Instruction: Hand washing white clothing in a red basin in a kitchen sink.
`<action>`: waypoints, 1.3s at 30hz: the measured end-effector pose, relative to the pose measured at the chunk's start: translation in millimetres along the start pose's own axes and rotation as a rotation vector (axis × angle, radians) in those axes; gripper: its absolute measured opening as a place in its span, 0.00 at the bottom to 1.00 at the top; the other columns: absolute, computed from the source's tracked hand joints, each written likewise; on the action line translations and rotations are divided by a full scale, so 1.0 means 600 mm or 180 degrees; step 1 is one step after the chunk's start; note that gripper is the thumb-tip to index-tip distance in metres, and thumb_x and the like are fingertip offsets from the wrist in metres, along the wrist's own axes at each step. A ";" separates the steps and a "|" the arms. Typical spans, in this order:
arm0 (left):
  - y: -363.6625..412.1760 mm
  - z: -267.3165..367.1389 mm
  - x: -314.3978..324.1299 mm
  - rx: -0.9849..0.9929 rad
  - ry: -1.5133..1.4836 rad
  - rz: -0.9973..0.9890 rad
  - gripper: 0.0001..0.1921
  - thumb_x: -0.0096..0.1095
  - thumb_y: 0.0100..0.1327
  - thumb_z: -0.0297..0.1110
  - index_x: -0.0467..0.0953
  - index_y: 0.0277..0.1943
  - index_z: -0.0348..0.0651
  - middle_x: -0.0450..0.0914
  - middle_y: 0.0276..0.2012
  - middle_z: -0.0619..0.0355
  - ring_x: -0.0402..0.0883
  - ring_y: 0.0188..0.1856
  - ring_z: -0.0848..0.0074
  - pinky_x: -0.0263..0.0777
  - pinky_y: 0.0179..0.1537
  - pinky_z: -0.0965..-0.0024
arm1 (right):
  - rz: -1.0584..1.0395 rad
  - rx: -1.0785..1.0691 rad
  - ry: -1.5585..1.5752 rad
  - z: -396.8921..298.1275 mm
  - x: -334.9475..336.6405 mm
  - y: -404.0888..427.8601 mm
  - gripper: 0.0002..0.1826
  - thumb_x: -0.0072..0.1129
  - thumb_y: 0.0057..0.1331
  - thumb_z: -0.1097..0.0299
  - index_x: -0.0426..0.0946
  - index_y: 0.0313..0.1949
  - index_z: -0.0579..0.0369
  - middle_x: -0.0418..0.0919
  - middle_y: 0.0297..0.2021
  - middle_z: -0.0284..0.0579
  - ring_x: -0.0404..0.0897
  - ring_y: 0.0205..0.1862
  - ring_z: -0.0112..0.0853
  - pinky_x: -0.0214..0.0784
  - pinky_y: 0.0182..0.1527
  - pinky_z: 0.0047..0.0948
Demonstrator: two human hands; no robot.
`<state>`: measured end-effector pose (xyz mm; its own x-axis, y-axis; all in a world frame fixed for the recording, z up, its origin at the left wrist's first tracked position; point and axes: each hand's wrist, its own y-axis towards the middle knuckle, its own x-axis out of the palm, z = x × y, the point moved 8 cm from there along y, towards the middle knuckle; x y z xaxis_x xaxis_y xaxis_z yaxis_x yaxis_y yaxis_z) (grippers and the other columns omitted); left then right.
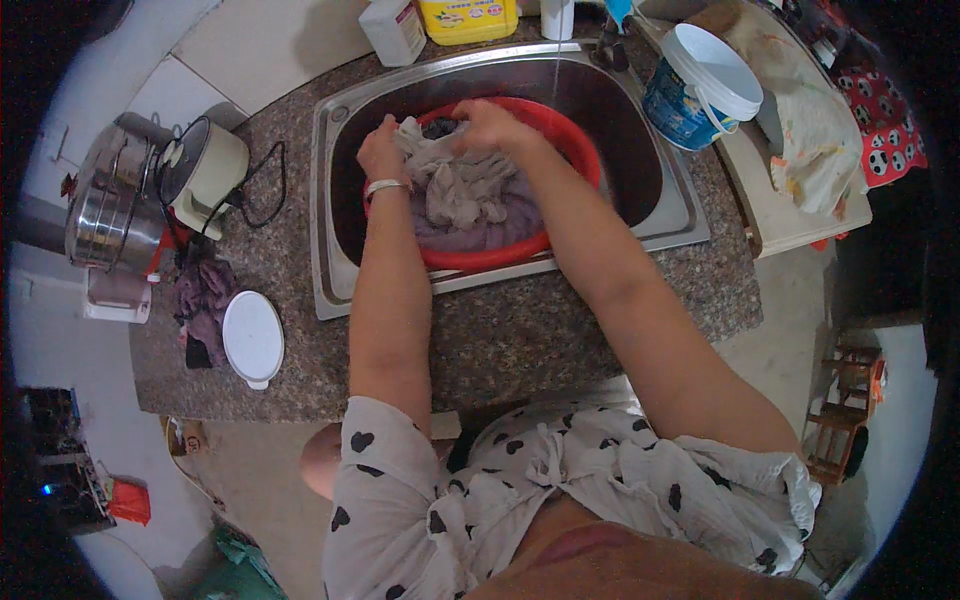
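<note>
A red plastic basin (586,146) sits tilted inside a stainless steel sink (324,225). Pale, wet cloth (461,191) is bunched in the basin, over purplish cloth or water (480,236) lower down. My left hand (384,154), with a bracelet at the wrist, grips the pale cloth near the basin's left rim. At the far side, my right hand (489,129) holds another part of it, its fingers partly hidden. Between the hands a dark patch (441,129) shows. A thin stream of water (556,71) falls toward the basin's back right.
A white-rimmed blue bucket (682,101) stands right of the sink. Behind it are a yellow container (469,19) and white bottle (394,34). On the left lie a corded electric pot (206,172), steel steamer (112,202), purple cloth (206,300) and white lid (253,337).
</note>
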<state>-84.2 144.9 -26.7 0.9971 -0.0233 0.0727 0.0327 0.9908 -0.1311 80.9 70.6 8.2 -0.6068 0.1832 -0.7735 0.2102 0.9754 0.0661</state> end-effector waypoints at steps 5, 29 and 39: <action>-0.004 -0.030 0.052 0.2263 0.3600 -0.1134 0.16 0.43 0.58 0.42 0.75 0.37 0.40 0.77 0.36 0.50 0.76 0.37 0.61 0.69 0.39 0.61 | -0.1340 -0.0458 -0.1108 -0.016 0.111 -0.007 0.42 0.67 0.36 0.53 0.64 0.50 0.64 0.73 0.43 0.53 0.72 0.46 0.39 0.64 0.48 0.30; 0.085 -0.045 -0.027 0.0745 0.1813 -0.0478 0.27 0.50 0.54 0.54 0.74 0.41 0.35 0.75 0.41 0.46 0.72 0.47 0.60 0.64 0.46 0.65 | 0.0889 -0.0669 0.1561 -0.101 -0.056 0.009 0.14 0.60 0.35 0.77 0.75 0.28 0.63 0.76 0.23 0.43 0.75 0.24 0.28 0.68 0.29 0.28; -0.085 0.102 0.112 0.0450 -0.3587 -0.2931 0.21 0.35 0.65 0.40 0.56 0.58 0.43 0.63 0.55 0.55 0.63 0.55 0.70 0.59 0.54 0.65 | 0.1722 -0.1549 0.3809 -0.150 -0.175 -0.061 0.16 0.61 0.38 0.79 0.74 0.31 0.58 0.76 0.26 0.40 0.74 0.30 0.26 0.68 0.31 0.27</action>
<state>-23.1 101.1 45.4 0.0447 -0.5941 0.8032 0.5422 0.6897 0.4799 67.8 26.8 143.8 -0.8664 0.2970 0.4013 0.4913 0.6502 0.5796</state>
